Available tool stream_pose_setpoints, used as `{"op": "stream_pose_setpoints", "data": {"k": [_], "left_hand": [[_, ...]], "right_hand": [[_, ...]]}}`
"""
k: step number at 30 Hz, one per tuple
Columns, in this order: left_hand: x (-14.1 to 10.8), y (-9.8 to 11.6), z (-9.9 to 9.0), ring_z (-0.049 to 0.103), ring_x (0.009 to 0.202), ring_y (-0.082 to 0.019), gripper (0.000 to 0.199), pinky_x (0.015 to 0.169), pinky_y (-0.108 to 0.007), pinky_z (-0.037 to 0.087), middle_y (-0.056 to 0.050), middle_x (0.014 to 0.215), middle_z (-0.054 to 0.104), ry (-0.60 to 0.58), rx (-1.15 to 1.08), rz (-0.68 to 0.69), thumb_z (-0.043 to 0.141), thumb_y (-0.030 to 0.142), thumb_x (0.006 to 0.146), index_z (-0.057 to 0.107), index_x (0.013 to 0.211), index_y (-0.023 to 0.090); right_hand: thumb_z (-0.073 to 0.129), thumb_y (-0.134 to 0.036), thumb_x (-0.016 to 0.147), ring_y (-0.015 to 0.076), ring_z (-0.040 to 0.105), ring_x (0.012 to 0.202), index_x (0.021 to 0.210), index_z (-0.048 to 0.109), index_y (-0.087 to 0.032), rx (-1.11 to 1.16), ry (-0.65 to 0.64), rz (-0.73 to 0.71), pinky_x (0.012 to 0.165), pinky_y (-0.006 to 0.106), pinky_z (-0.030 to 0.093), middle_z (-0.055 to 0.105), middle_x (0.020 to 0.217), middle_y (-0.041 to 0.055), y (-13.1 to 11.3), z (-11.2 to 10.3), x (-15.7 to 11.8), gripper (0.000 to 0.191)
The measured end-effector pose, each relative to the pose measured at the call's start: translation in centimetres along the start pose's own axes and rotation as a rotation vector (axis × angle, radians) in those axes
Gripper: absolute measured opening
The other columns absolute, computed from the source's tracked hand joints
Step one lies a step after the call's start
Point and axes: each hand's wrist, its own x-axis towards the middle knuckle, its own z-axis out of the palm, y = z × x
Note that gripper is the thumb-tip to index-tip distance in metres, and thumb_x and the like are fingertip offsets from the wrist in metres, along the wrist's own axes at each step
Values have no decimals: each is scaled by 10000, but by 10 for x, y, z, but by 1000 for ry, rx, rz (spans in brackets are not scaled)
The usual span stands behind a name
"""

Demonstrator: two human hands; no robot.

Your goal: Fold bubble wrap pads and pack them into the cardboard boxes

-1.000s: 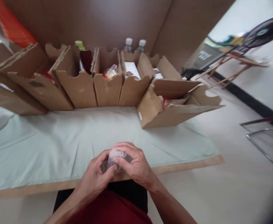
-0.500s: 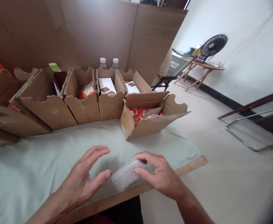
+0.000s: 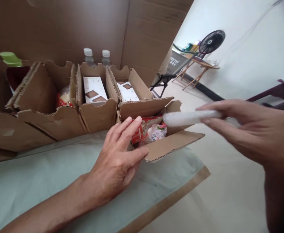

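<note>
Bubble wrap (image 3: 187,118) has moved up to the open box (image 3: 173,145), pinched in my right hand (image 3: 253,132), while my left hand (image 3: 119,160), fingers loosely spread, touches the box's end.

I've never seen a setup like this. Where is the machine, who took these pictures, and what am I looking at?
There is no machine at work here: these are a person's two bare hands, seen by one camera worn on the head, looking forward and down.

The right hand holds a pale bundle, a little blurred, over an open cardboard box. The left hand is at that box's near end, its thumb on the rim. Inside lie red packaging and a white-and-pink packet.

The box sits on a pale green cloth. Beside it is a row of open boxes, two with white cartons. Two white-capped bottles show behind the row.
</note>
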Motion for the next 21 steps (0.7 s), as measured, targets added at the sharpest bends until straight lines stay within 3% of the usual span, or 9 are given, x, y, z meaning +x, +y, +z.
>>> {"op": "stream_pose_setpoints", "data": {"k": [3,6,9,11,14,18,21], "left_hand": [[-1,-2,0,336,1540,-366,289,1163,-675,380,-95,1697,303,-15,-17,9,577,65,925,711,1086,264],[-4,-3,3,330,1543,-355,322,1175,-655,377,-112,1714,252,18,-17,25,580,37,910,677,1131,250],[-8,-3,7,327,1542,-344,353,1178,-609,391,-125,1716,238,76,-18,42,583,-9,893,674,1149,216],[-9,-3,9,316,1546,-337,364,1191,-583,382,-120,1720,225,90,-42,45,579,-35,884,686,1141,200],[-10,-2,11,294,1558,-322,383,1212,-566,361,-90,1729,203,95,-74,42,571,-47,884,694,1143,205],[-12,-1,12,282,1565,-304,395,1221,-549,349,-59,1737,184,95,-66,36,562,-50,887,693,1143,219],[-12,-1,12,293,1558,-308,383,1219,-542,349,-62,1733,192,103,-50,44,576,-45,882,693,1136,217]], "right_hand": [[765,-651,799,91,541,525,844,797,-306,-80,-360,-154,520,308,369,729,745,-31,10,9,25,350],[696,-594,884,120,565,597,860,770,-272,-42,-402,-196,565,301,403,688,729,-22,1,14,30,331],[678,-526,913,160,610,705,906,745,-260,22,-371,-159,639,310,455,705,817,1,-19,14,26,274],[682,-466,907,186,644,755,933,741,-256,102,-425,-134,669,318,481,729,873,12,-31,20,24,219],[652,-333,899,187,666,762,969,746,-237,137,-665,-129,676,302,481,749,890,7,-45,44,25,152],[637,-193,861,179,670,757,919,766,-246,-37,-1020,-246,680,283,443,757,854,-7,-53,85,26,151],[646,-178,855,190,661,733,806,759,-236,-172,-1064,-328,656,289,424,743,778,13,-55,106,23,136]]}}
